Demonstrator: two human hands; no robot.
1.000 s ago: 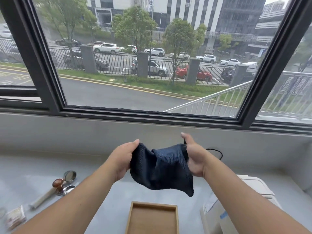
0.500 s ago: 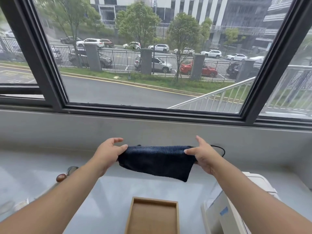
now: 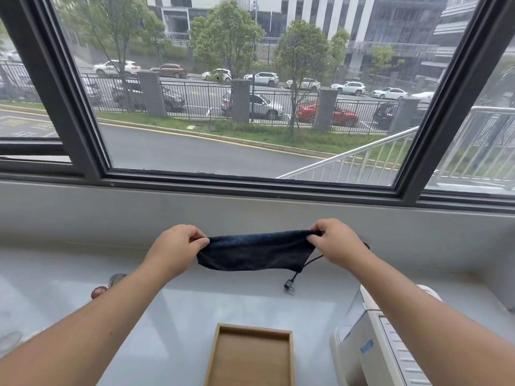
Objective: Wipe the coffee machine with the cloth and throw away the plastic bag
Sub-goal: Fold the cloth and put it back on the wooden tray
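Nearest, a wooden tray lies on the grey counter, and the white coffee machine stands at the near right; its small blue label is unreadable. Further away, the left hand and the right hand each pinch one end of the dark cloth, held stretched above the counter. Wiping seems not begun, and no plastic bag is visible.
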